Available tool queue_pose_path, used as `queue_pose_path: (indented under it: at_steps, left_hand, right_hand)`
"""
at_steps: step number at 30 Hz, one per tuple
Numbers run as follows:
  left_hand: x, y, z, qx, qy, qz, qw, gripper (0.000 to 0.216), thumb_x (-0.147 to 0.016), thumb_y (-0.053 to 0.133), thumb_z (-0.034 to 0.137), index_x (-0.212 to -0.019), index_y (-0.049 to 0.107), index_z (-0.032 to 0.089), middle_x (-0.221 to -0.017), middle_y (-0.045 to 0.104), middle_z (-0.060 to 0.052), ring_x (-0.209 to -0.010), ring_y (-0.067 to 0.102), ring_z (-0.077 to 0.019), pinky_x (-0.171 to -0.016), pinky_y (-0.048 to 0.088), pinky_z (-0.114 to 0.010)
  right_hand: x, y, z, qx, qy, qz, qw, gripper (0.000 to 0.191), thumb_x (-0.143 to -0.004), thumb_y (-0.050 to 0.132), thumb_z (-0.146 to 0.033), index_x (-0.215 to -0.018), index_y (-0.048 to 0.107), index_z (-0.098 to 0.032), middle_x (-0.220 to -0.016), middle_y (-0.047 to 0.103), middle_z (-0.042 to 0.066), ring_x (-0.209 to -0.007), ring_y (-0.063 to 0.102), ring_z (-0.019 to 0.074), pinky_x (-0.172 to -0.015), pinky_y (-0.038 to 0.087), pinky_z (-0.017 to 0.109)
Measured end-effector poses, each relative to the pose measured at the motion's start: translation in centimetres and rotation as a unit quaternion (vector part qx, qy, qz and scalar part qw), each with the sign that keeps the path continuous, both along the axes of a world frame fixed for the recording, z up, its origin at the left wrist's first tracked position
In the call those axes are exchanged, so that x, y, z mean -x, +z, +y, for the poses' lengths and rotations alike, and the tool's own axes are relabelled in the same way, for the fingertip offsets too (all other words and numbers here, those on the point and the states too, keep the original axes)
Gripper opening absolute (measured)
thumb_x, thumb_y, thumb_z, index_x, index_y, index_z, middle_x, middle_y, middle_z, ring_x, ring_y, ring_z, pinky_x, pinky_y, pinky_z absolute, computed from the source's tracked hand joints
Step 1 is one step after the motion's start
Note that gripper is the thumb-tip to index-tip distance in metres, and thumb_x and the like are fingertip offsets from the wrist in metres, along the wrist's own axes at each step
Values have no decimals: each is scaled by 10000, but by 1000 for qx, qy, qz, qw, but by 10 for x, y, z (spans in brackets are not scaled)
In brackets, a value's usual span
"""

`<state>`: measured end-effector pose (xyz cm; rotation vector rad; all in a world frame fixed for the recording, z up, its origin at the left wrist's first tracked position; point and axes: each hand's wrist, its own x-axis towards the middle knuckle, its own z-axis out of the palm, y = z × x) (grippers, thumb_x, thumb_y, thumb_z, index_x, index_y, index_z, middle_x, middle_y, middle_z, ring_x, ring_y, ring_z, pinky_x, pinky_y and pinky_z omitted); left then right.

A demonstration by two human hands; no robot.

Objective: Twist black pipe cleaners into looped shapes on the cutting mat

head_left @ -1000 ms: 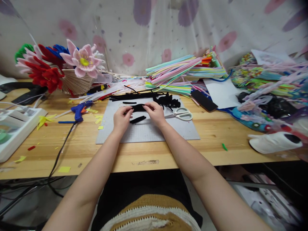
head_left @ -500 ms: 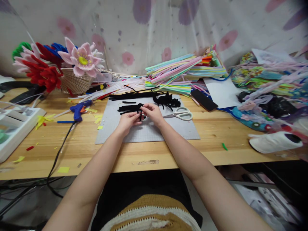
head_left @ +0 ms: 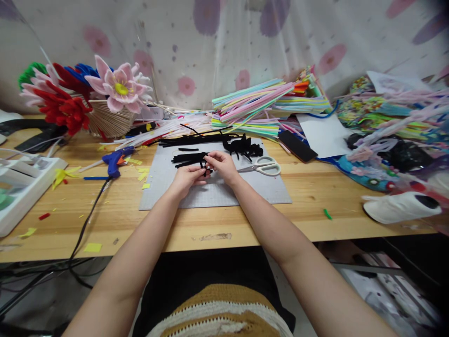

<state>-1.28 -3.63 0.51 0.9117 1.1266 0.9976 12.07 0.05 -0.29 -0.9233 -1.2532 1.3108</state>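
Note:
Over the grey cutting mat (head_left: 168, 194), my left hand (head_left: 188, 180) is closed with its fingertips on a black pipe cleaner (head_left: 202, 164). My right hand (head_left: 222, 165) pinches the upper part of the same bent piece. Fingers partly hide its shape. Just behind my hands lies a bundle of short black pipe cleaners (head_left: 184, 158). Scissors with pale handles (head_left: 267, 166) rest on the mat to the right of my right hand. A fuzzy black twisted pipe cleaner shape (head_left: 243, 146) sits at the mat's back right, beside long black pipe cleaners (head_left: 192, 139).
A blue glue gun (head_left: 114, 161) with a trailing cord stands left of the mat. Pastel pipe cleaners (head_left: 252, 105) pile up behind, near a dark phone (head_left: 298, 145). Pipe cleaner flowers (head_left: 112, 86) stand back left. A white roll (head_left: 400, 207) lies at right.
The black piece between my fingers has shifted slightly, and my left fingers have closed a little. Both arms are almost where they were.

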Motion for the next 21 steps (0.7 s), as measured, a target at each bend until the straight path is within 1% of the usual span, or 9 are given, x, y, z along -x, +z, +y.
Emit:
queue_pose_path:
  at_steps: [5, 11, 21]
  left_hand:
    - [0, 1, 0, 7, -4, 12, 1000, 118, -687, 682, 156, -789, 693, 98, -817, 703, -107, -722, 676, -170, -531, 521, -210]
    - [0, 0, 0, 5, -9, 19, 1000, 122, -689, 690, 165, -783, 688, 88, -829, 698, -115, -711, 675, -169, -522, 517, -208]
    - [0, 1, -1, 4, -18, 30, 999, 78, -727, 643, 126, -783, 682, 89, -786, 695, -97, -711, 672, -156, -532, 516, -202]
  right_hand:
    - [0, 4, -3, -7, 0, -3, 1000, 362, -578, 708, -466, -711, 534, -178, -539, 564, -49, -498, 497, 66, -465, 370, 192]
    - [0, 3, -3, -4, -1, -1, 1000, 362, -570, 711, -465, -705, 541, -175, -545, 562, -45, -496, 495, 67, -462, 366, 194]
    - [-2, -1, -1, -6, 4, 5, 1000, 341, -594, 703, -446, -726, 547, -172, -559, 573, -34, -505, 498, 72, -455, 334, 188]
